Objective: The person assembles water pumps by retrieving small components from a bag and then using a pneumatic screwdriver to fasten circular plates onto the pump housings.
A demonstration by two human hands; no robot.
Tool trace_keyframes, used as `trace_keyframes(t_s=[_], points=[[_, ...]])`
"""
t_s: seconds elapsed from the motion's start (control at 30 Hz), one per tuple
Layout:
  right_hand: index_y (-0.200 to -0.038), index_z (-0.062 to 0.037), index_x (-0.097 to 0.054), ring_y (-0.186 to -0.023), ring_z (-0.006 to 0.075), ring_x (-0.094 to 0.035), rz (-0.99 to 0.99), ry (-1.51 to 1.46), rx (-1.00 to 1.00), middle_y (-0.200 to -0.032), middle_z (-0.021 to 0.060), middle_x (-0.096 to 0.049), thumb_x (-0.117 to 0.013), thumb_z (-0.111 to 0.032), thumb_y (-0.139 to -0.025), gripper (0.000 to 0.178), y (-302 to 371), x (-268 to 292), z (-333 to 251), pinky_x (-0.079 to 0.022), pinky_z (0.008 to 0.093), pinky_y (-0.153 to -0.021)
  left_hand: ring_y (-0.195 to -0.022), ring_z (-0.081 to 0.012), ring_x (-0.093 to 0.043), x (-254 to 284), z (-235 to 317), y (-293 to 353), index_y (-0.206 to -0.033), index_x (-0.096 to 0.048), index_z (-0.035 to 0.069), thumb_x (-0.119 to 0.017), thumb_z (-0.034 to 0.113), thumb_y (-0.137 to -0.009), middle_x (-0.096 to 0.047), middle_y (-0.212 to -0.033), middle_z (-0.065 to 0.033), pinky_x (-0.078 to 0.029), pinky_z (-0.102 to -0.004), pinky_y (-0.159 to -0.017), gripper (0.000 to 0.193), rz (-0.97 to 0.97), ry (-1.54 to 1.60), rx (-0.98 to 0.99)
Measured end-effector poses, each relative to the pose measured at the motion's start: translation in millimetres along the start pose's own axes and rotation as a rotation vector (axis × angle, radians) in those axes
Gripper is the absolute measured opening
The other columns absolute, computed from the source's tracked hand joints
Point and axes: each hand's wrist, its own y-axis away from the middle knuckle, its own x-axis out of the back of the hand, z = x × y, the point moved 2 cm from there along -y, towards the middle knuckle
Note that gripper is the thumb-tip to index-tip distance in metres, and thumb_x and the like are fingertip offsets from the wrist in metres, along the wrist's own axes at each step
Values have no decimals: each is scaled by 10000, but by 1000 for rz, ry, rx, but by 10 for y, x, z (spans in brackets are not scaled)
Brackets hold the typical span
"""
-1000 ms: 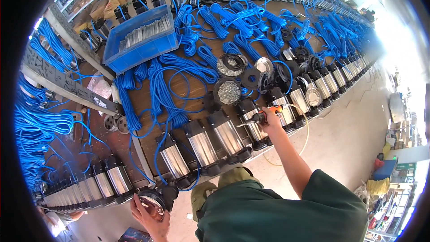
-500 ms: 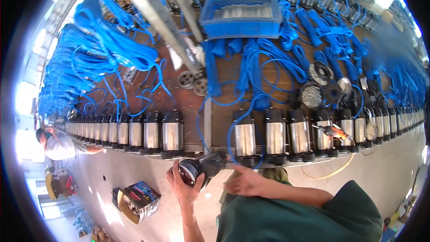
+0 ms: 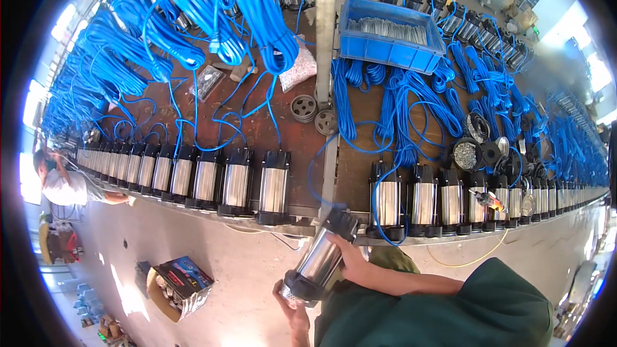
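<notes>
I hold a pump [image 3: 319, 258], a shiny steel cylinder with black ends, tilted in front of the bench edge. My left hand [image 3: 290, 303] cups its black lower end. My right hand [image 3: 351, 254] grips the steel body near the upper black cap, which carries a blue cable [image 3: 315, 180]. The pump's top sits just below a gap in the row of like pumps [image 3: 273, 187] standing along the workbench [image 3: 302, 154].
Coils of blue cable [image 3: 411, 109] cover the bench. A blue crate [image 3: 389, 35] of metal parts stands at the back. An orange-handled tool [image 3: 488, 200] lies among the right pumps. An open cardboard box [image 3: 180, 283] sits on the floor; another person [image 3: 61, 183] works at far left.
My right hand left the tool at the right pumps and came to the pump. The view swung left, and the pump rose from low at my left hand toward the bench edge.
</notes>
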Motion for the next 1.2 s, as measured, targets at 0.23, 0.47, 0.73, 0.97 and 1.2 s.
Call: trace_keyframes(t_s=[0.23, 0.47, 0.73, 0.97, 1.2], points=[[-1287, -36, -347, -1069, 186, -580, -398, 783, 1026, -1166, 112, -590, -874, -53, -636, 838, 313, -844, -943, -494, 371, -932, -706, -188, -640, -752, -215, -1166, -1145, -565, 24, -660, 282, -913, -652, -897, -133, -523, -254, -537, 359, -377, 365, 945], [-1353, 7, -290, -1149, 269, -564, -338, 1053, 1257, -1232, 169, -561, -903, -155, -601, 984, -2, -728, -1573, -465, 396, -971, -396, -125, -486, -1487, -935, -1943, -846, -630, 47, -779, 191, -795, -594, -615, -63, -294, -252, -332, 213, -242, 70, 482], [-1095, 11, -570, -1081, 353, -517, 357, 2251, 1010, -1090, 182, -581, -718, -506, -736, 646, 799, 198, -1345, -363, 459, -952, -436, -100, -506, -1513, -1237, -1952, -932, -664, 31, -783, 239, -784, -612, -639, -34, -355, -242, -365, 282, -241, -22, 472], [-897, -96, -661, -785, 362, -633, 351, 1647, 1200, -814, 190, -635, -596, -318, -871, 233, 1084, 420, -2072, -506, 474, -653, -750, -143, -456, -1440, -1191, -1258, -984, -518, -9, -710, 255, -869, -492, -859, -51, -415, -300, -664, 346, 118, -373, -101], [-626, -50, -667, -464, 203, -555, 542, 1054, 1490, -517, 88, -587, -584, -387, -903, 444, 1466, -700, -4854, -439, 363, -495, -771, -94, -506, -2070, -941, -697, -990, -561, 17, -670, 182, -905, -561, -877, -20, -432, -252, -681, 215, -152, -513, -268]])
